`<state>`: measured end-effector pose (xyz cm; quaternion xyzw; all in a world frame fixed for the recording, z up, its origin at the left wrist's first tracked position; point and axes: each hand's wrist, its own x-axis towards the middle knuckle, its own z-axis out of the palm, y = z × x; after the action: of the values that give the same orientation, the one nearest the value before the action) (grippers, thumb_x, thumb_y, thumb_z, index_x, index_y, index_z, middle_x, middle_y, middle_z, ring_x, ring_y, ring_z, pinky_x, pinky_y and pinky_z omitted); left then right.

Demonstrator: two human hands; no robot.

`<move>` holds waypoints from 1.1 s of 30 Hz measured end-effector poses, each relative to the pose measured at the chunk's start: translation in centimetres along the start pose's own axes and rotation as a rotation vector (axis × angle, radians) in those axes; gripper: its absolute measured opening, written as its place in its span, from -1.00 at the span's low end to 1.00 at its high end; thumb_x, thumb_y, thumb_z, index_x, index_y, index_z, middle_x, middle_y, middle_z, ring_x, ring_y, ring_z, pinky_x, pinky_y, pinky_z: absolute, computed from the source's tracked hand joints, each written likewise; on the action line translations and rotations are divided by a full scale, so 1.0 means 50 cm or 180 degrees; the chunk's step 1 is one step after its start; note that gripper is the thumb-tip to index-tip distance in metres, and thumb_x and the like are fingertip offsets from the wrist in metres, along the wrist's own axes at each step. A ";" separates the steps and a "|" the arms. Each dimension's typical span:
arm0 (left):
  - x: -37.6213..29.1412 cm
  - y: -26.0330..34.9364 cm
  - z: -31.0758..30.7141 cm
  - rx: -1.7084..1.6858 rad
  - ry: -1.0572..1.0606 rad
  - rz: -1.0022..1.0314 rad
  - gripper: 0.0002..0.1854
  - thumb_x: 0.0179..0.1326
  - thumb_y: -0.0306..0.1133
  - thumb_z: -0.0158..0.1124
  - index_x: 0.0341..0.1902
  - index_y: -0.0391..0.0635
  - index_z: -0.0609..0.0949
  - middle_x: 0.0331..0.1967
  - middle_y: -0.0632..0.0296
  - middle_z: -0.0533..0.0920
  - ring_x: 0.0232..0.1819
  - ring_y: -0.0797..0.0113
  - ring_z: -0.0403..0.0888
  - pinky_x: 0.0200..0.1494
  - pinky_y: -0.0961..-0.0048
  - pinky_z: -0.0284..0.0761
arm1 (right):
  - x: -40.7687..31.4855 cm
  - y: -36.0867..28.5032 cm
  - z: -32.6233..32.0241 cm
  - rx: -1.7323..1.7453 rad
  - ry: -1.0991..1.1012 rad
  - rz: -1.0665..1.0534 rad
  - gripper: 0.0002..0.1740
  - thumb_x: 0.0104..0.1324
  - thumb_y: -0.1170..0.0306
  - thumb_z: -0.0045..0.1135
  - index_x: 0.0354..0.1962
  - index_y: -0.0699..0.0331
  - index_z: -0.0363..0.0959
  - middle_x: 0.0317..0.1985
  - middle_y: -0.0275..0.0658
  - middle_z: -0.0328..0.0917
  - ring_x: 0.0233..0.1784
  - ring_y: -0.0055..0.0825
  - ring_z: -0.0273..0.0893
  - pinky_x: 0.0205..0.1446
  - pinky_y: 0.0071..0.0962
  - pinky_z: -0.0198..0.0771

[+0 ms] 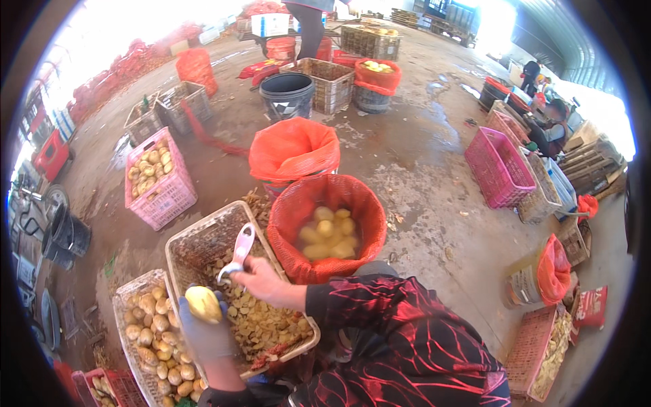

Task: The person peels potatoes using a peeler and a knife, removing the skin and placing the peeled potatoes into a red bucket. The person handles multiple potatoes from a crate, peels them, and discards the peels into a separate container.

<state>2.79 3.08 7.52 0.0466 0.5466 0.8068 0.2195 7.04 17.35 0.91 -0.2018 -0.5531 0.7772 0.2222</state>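
Note:
My left hand [207,330], in a grey glove, grips a peeled yellow potato [203,303]. Bare and just to its right, my right hand [265,281] holds a pink-handled peeler [243,244], whose metal head points down near the potato without touching it. Both hands are over a dirty plastic crate [178,239] with a heap of potato peelings [264,325] in it. Left of that stands a crate of unpeeled potatoes [152,325]. Beyond my right forearm, a bucket lined with red mesh [374,219] holds peeled potatoes [328,234] in cloudy water.
Behind the lined bucket stands another bucket covered with red mesh [292,147]. A pink crate of potatoes [163,188] is at the left, a black bucket [287,96] farther ahead. Magenta crates [498,168] line the right side, where a person [552,127] sits. Another person's leg [311,30] shows at the top.

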 end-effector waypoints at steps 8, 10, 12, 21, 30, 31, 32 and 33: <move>0.001 -0.021 -0.019 0.1374 -0.0231 0.1196 -0.36 0.06 -0.29 0.20 0.20 -0.39 0.33 0.08 -0.08 0.43 0.09 0.11 0.44 0.09 0.35 0.39 | -0.085 0.051 0.058 0.0221 -0.0849 0.1294 -0.87 0.23 0.44 0.07 -0.27 0.30 0.47 -0.60 -0.37 0.44 -0.75 -0.67 0.28 -0.74 -0.61 0.11; 0.000 -0.026 -0.007 0.1948 -0.0388 0.1529 -0.35 0.08 -0.28 0.19 0.22 -0.39 0.31 0.07 -0.06 0.43 0.07 0.12 0.44 0.10 0.36 0.38 | -0.074 0.042 0.055 0.0542 -0.0655 0.1112 -0.84 0.22 0.41 0.08 -0.25 0.29 0.46 -0.61 -0.39 0.42 -0.79 -0.68 0.24 -0.78 -0.62 0.04; 0.006 -0.030 -0.014 0.2461 -0.0516 0.1787 -0.34 0.12 -0.30 0.16 0.26 -0.37 0.27 0.07 -0.01 0.43 0.05 0.16 0.44 0.12 0.38 0.37 | -0.048 0.086 0.056 0.0718 -0.0589 0.0681 -0.83 0.20 0.41 0.10 -0.25 0.28 0.47 -0.61 -0.42 0.42 -0.77 -0.69 0.24 -0.77 -0.64 0.04; 0.012 -0.025 -0.063 0.1208 -0.0783 0.0705 -0.32 0.14 -0.38 0.30 0.28 -0.37 0.27 0.09 0.04 0.44 0.06 0.21 0.46 0.13 0.36 0.42 | -0.004 -0.005 0.026 0.0246 -0.0120 -0.0151 -0.78 0.16 0.58 0.04 -0.21 0.34 0.52 -0.35 -0.39 0.53 -0.27 -0.65 0.42 -0.19 -0.55 0.38; 0.012 -0.093 -0.038 0.0483 -0.0897 0.0090 -0.35 -0.10 -0.45 0.51 0.11 -0.29 0.45 -0.09 0.25 0.58 -0.11 0.49 0.54 0.02 0.52 0.48 | -0.009 -0.046 -0.005 0.0210 -0.0334 -0.0027 -0.89 0.28 0.51 0.10 -0.23 0.33 0.50 -0.46 -0.35 0.55 -0.64 -0.78 0.30 -0.62 -0.73 0.16; 0.012 -0.093 -0.038 0.0504 -0.0870 0.0168 -0.31 -0.12 -0.45 0.52 0.14 -0.31 0.42 -0.07 0.23 0.58 -0.09 0.48 0.54 0.02 0.51 0.48 | -0.003 -0.052 -0.013 0.0070 -0.0494 0.0011 -0.87 0.31 0.48 0.08 -0.21 0.32 0.49 -0.47 -0.35 0.56 -0.65 -0.78 0.30 -0.61 -0.74 0.16; 0.010 -0.089 -0.041 0.0571 -0.0791 0.0228 -0.29 -0.12 -0.45 0.52 0.15 -0.31 0.41 -0.06 0.22 0.57 -0.08 0.48 0.53 0.02 0.51 0.48 | 0.001 -0.053 -0.008 0.0102 -0.0464 -0.0051 -0.87 0.32 0.47 0.07 -0.21 0.31 0.49 -0.48 -0.35 0.56 -0.65 -0.78 0.29 -0.62 -0.74 0.15; 0.013 -0.086 -0.036 0.0623 -0.0764 0.0275 -0.28 -0.13 -0.45 0.52 0.16 -0.31 0.39 -0.05 0.22 0.56 -0.07 0.48 0.53 0.01 0.52 0.49 | 0.005 -0.061 -0.010 0.0116 -0.0386 -0.0135 -0.87 0.33 0.46 0.06 -0.20 0.31 0.48 -0.49 -0.36 0.55 -0.66 -0.79 0.27 -0.62 -0.75 0.14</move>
<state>2.96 3.09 2.82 0.1873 0.5899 0.7470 0.2427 7.47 18.78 3.61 -0.1385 -0.5554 0.7930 0.2084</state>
